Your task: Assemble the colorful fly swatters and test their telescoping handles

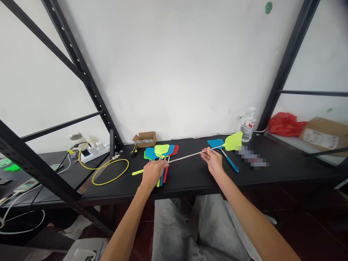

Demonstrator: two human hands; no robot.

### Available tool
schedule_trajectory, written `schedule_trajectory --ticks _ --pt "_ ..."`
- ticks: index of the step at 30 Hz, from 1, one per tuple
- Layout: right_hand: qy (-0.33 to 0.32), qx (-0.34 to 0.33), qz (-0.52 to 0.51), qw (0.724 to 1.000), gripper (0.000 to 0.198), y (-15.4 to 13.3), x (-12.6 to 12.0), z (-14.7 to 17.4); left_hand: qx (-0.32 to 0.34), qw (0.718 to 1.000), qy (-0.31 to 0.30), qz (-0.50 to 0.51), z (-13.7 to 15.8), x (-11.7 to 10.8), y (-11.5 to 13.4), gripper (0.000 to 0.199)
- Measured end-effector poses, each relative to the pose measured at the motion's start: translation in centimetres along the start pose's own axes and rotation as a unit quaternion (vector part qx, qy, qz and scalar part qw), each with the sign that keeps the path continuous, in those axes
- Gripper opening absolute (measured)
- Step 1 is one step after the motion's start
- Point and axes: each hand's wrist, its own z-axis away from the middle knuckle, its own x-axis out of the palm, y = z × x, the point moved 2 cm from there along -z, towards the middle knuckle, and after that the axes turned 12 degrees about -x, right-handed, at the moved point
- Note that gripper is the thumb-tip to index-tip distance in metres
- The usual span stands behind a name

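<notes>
A yellow-green fly swatter [233, 141] stretches across the black desk, its thin metal rod extended and its head at the right. My left hand [154, 172] is closed round it near the handle, whose yellow end sticks out at the left. The fingers of my right hand [212, 159] pinch the rod close to the head. Under and behind my left hand lie several fly swatters [162, 149] in green, blue, yellow and red, their heads overlapping. A blue fly swatter [231, 163] lies on the right, its head partly behind the held one.
At the back stand a small open cardboard box [146, 140] and a water bottle [248, 125]. A utility knife [134, 150] lies by the box. Leftward are a yellow cable [111, 162] and a power strip [95, 152]. Black metal shelf posts [94, 85] frame the desk [187, 177].
</notes>
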Motion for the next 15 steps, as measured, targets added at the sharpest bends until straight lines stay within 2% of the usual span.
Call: schedule_trajectory --ticks 10,15 --pt "0.018 -0.016 -0.004 1.000 0.024 -0.6 -1.2 -0.4 0.001 1.000 0.019 -0.016 0.4 -0.5 -3.3 0.041" --pt "-0.007 -0.011 0.014 1.000 0.029 0.1 -1.3 -0.1 -0.002 1.000 0.007 -0.008 0.8 -0.7 -4.9 0.036"
